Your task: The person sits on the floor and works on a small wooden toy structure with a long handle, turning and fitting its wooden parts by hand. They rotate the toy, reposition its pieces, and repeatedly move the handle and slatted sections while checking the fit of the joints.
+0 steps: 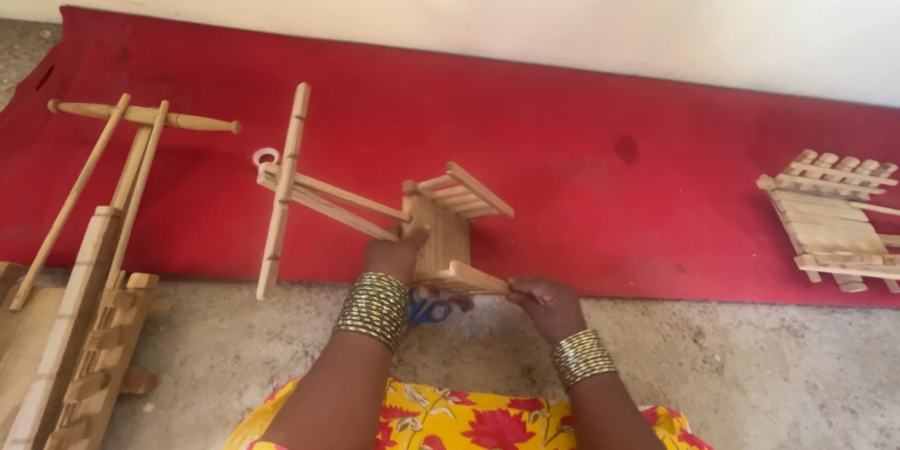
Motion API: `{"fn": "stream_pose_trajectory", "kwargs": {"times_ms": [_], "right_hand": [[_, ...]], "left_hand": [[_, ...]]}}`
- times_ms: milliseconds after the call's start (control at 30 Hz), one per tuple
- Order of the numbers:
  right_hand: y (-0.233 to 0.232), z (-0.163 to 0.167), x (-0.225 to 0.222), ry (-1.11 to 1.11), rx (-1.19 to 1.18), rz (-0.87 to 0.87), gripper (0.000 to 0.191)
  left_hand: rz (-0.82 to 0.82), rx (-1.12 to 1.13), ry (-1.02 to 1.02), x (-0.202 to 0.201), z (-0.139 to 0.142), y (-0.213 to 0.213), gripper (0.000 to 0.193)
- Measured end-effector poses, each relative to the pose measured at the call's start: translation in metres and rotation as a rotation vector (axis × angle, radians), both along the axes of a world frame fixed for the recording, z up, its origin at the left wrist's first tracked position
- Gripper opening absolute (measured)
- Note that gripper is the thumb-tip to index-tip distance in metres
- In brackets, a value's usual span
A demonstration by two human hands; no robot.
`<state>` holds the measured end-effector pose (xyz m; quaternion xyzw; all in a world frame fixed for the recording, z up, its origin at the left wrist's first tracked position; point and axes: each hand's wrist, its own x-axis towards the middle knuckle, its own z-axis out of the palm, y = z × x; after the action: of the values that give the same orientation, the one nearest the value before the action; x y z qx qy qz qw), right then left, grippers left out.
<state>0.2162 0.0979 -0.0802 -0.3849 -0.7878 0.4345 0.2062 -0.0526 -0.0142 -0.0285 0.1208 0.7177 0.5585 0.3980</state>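
While both forearms reach forward from the person's lap, the left hand [394, 253] curls its fingers around the left edge of a small slatted wooden frame [448, 225], and the right hand [544, 302] pinches the tip of the frame's lower slat between thumb and fingers. Each wrist carries one thick stack of gold bangles. The frame stands upright at the near edge of the red mat [581, 131], half over the bare floor. One pair of blue-handled scissors [428, 311] lies just beneath the frame. One long crossed stick piece [286, 189] joins the frame from its left. Farther left of the frame lies one larger wooden assembly [94, 262]. Well to the frame's right, one flat slatted wooden rack [834, 220] rests on the mat.
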Motion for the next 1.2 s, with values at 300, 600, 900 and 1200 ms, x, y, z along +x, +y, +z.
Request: {"fn": "stream_pose_trajectory", "kwargs": {"times_ms": [300, 600, 900, 1200], "right_hand": [[-0.014, 0.051, -0.041, 0.242, 0.157, -0.03, 0.015], [-0.023, 0.041, -0.064, -0.038, 0.062, 0.129, 0.005], [-0.022, 0.019, -0.062, -0.136, -0.113, 0.039, 0.019], [-0.01, 0.024, -0.051, -0.399, -0.385, 0.154, 0.033]], "left_hand": [[-0.264, 0.049, 0.065, 0.02, 0.028, 0.003, 0.049], [-0.291, 0.144, 0.176, 0.034, 0.02, 0.0, 0.049], [-0.254, 0.109, 0.209, 0.026, 0.003, 0.002, 0.052], [-0.353, 0.087, 0.277, 0.028, 0.012, 0.0, 0.051]]}}
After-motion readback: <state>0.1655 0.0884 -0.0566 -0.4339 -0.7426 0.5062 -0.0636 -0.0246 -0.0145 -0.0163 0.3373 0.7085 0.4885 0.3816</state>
